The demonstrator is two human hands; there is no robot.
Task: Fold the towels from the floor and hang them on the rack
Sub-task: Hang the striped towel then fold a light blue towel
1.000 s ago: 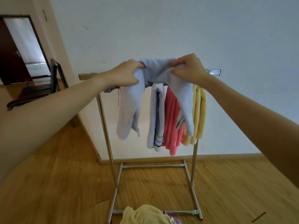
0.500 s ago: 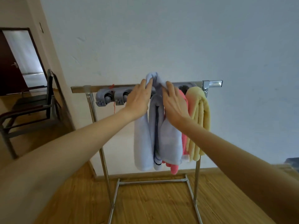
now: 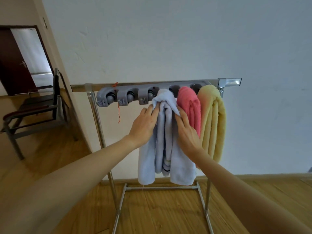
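A metal rack [image 3: 94, 115] stands against the white wall, with a grey clip strip [image 3: 128, 97] under its top bar. A light blue towel [image 3: 146, 166] hangs folded over the bar in the middle, draped over another pale towel with a striped end [image 3: 166, 168]. My left hand [image 3: 143, 125] lies flat against the blue towel's left side, fingers stretched out. On the towel's right side my right hand [image 3: 186, 130] presses flat in the same way. A pink towel [image 3: 189, 105] and a yellow towel [image 3: 212, 122] hang to the right.
A dark chair [image 3: 33, 108] stands at the left near a wall corner, with a dark door [image 3: 13, 65] behind it. The wooden floor [image 3: 160, 211] spreads under the rack's base frame [image 3: 160, 188].
The blue towel went from being held spread above the bar to hanging over it. Both hands slid down from its top onto its sides. The view tilted up, so the floor pile is out of sight.
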